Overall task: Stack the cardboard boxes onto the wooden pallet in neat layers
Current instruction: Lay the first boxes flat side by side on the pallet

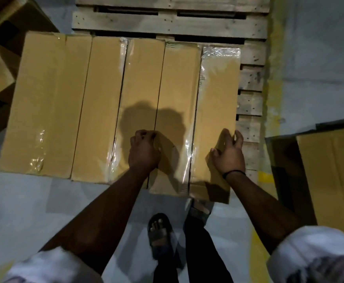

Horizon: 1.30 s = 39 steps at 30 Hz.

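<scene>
Grey concrete floor (320, 58) is lying under a weathered wooden slatted pallet (167, 27), with a faded yellow painted line (275, 58) running along the pallet's right side. Five long brown cardboard boxes (105, 103) are lying flat on the pallet, side by side and touching along their long edges. Their near ends are overhanging the floor, and bare slats are showing beyond and to the right of them. Clear glossy tape (221, 52) is reflecting light on several box ends.

The left hand (143, 152) is clenching over the seam between the third box (140, 78) and the fourth box (177, 82). Its fingertips are curling down at that seam, and whether they are gripping an edge cannot be told. The right hand (228, 154), wearing a thin black wristband (233, 173), is resting palm down on the rightmost box (218, 94) near its right edge. Its fingers are spreading loosely and grasping nothing.

A large brown cardboard carton (334, 170) is standing on the floor to the right, apart from the pallet. A dark sandal (159, 229) is showing below, on the floor just short of the boxes' near ends.
</scene>
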Motion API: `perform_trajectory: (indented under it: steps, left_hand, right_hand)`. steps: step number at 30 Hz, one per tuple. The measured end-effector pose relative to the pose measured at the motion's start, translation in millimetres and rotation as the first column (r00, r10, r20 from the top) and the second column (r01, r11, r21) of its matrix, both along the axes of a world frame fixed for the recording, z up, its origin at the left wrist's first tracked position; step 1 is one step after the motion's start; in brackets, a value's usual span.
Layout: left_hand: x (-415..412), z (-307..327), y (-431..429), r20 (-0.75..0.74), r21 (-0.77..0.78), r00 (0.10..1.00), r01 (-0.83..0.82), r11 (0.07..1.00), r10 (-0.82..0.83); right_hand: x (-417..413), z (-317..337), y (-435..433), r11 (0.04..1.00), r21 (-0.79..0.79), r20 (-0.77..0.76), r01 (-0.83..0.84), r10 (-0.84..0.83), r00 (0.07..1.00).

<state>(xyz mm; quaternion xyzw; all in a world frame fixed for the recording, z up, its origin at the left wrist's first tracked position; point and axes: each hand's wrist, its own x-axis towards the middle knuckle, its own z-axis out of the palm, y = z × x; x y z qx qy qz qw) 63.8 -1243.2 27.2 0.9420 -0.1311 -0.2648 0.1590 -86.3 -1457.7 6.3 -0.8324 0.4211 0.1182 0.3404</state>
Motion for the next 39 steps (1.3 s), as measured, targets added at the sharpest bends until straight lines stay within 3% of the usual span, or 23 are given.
perform_trajectory:
  steps: [3, 8, 11, 14, 16, 22, 26, 34, 39]
  left_hand:
    - [-10, 1, 12, -0.063, -0.020, 0.994, -0.093, 0.996, 0.091]
    - [-34, -3, 37, -0.045, -0.013, 0.999, -0.022, 1.000, 0.022]
    - [-50, -3, 56, -0.023, 0.026, 0.988, 0.152, 0.988, -0.152]
    - [-61, -3, 82, 0.014, 0.107, 0.903, 0.425, 0.899, -0.429]
    - [-66, -6, 95, 0.054, 0.122, 0.859, 0.500, 0.858, -0.508]
    - [-79, -14, 101, 0.100, -0.093, 0.941, 0.332, 0.939, -0.323]
    - [-76, -16, 94, 0.121, -0.125, 0.972, 0.216, 0.968, -0.201]
    - [-70, -19, 116, 0.161, 0.010, 0.842, 0.521, 0.854, -0.515]
    - [-72, -15, 110, 0.176, -0.015, 0.869, 0.472, 0.882, -0.462]
  right_hand:
    - [-19, 0, 12, 0.997, 0.045, -0.020, 0.054, -0.053, 0.998]
    - [-53, -5, 38, 0.994, 0.043, -0.002, 0.097, -0.097, 0.995]
    - [-75, -6, 56, 0.992, 0.049, -0.007, 0.118, -0.118, 0.993]
    - [-95, -7, 74, 0.995, 0.044, -0.023, 0.089, -0.088, 0.996]
    - [-104, -9, 81, 0.995, 0.042, -0.031, 0.096, -0.095, 0.995]
    - [-115, -13, 90, 0.984, 0.084, -0.034, 0.155, -0.153, 0.988]
    - [-107, -6, 85, 0.982, 0.106, -0.028, 0.155, -0.153, 0.988]
    - [-112, -6, 85, 0.988, 0.102, -0.054, 0.118, -0.113, 0.992]
    - [-111, -4, 87, 0.985, 0.102, -0.052, 0.136, -0.131, 0.990]
